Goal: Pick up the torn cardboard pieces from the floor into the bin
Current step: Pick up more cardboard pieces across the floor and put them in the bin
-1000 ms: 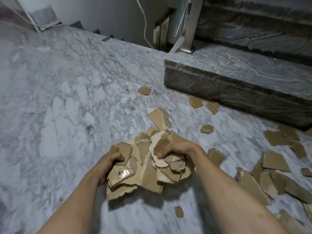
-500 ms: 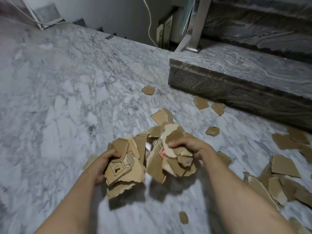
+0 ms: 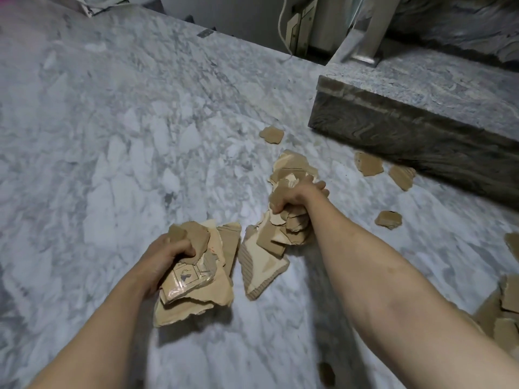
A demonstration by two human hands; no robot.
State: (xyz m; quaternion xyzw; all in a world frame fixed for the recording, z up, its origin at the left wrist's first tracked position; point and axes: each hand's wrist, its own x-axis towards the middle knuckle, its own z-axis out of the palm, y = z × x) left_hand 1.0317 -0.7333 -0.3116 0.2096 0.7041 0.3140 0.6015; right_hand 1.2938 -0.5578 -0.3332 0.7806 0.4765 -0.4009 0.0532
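Note:
Both hands carry bundles of torn brown cardboard above the marble floor. My left hand grips a stack of cardboard pieces, one with a printed label. My right hand is further forward and grips a second bundle of cardboard pieces that hangs below it and sticks up above the fist. Loose pieces lie on the floor: one piece ahead, two pieces by the step, a small piece to the right, and a pile at the right edge. No bin is in view.
A dark stone step rises at the right, with a metal post on it. A white cable hangs by the wall at the top. Another small scrap lies near the bottom edge.
Both hands have lifted their bundles off the floor and moved apart. The right hand has gone forward and up. The view has shifted left.

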